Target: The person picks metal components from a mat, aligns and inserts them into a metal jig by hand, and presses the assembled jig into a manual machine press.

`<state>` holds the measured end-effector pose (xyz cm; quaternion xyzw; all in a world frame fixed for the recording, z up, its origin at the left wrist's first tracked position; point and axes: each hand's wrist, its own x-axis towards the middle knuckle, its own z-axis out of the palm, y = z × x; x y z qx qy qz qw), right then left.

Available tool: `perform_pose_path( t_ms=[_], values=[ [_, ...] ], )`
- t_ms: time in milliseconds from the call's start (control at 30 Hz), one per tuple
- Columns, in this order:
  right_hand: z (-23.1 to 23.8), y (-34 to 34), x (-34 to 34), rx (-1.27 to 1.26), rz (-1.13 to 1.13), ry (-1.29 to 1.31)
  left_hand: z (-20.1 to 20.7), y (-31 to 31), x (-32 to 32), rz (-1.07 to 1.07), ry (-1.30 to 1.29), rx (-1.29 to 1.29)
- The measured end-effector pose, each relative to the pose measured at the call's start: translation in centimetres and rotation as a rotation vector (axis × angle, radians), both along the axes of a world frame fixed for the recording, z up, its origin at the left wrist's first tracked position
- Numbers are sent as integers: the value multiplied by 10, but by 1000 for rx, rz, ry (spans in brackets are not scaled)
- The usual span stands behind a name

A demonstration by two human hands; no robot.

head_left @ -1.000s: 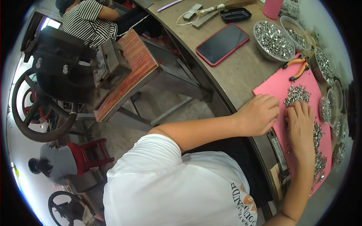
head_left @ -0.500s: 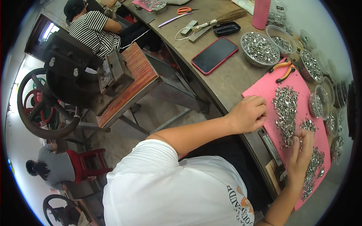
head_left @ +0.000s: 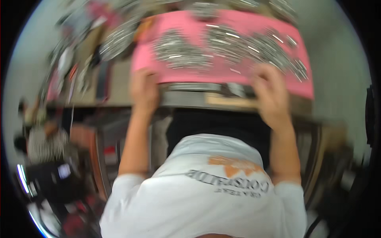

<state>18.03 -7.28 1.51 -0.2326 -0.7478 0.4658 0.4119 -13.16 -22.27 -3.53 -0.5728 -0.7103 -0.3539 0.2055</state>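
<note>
Motion blurs the whole head view. A pink mat [head_left: 188,75] on the workbench carries several heaps of small shiny metal pieces, among them a left heap [head_left: 174,49] and a right heap [head_left: 274,51]. My left hand [head_left: 145,89] is at the mat's near left corner, fingers curled in. Over the near edge towards the right is my right hand [head_left: 272,93], its thumb and fingers drawn together close to the right heap. Anything either hand holds is too small or smeared to make out. Orange-handled pliers [head_left: 146,27] lie at the mat's far left.
Tubs of metal pieces stand beyond the mat, and another tub [head_left: 117,41] is at its left. Farther left lies a phone [head_left: 102,81]. A striped-shirted person [head_left: 45,144] sits at the left, near a dark press [head_left: 49,180]. A metal strip [head_left: 194,87] borders the bench's front.
My view has swung round, so the mat now lies straight ahead instead of at the right. Both hands are farther apart, and the right hand is nearer the mat's front edge.
</note>
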Motion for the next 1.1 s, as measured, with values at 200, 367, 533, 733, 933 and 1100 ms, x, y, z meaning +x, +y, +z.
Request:
perform_pose_path(
  t_ms=[200, 367, 533, 733, 933, 1100],
  values=[
    [-21, 15, 17, 221, -48, 313, 2, -48, -20, 91, -96, 150],
    [-41, 40, 120, 249, -321, 395, 19, 75, 93, -315, -165, 149],
    [-54, 43, 189, 251, -474, 369, 24, 155, 183, -549, -123, 114],
    [-53, 39, 221, 251, -505, 336, 22, 174, 237, -693, -47, 84],
    [-55, 30, 244, 231, -536, 369, 21, 175, 285, -843, -110, 34],
    [-55, 27, 250, 235, -554, 375, 17, 180, 285, -829, 37, 20]
  ],
)
